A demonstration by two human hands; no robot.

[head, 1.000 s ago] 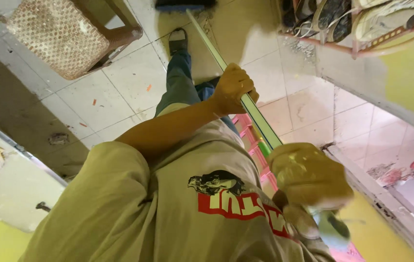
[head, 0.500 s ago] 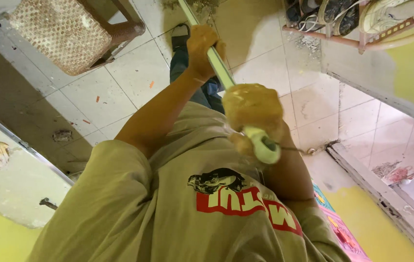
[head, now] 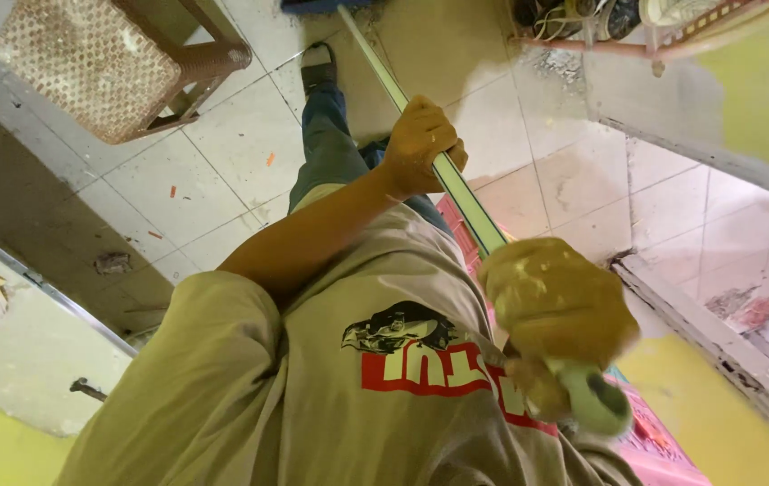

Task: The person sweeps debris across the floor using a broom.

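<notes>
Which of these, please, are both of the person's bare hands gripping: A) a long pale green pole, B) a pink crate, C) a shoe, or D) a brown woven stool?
A: the left hand and the right hand both close around the long pale green pole.

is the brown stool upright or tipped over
Upright. The brown woven stool shows its seat facing up toward the camera, with its legs reaching down to the tiled floor.
</notes>
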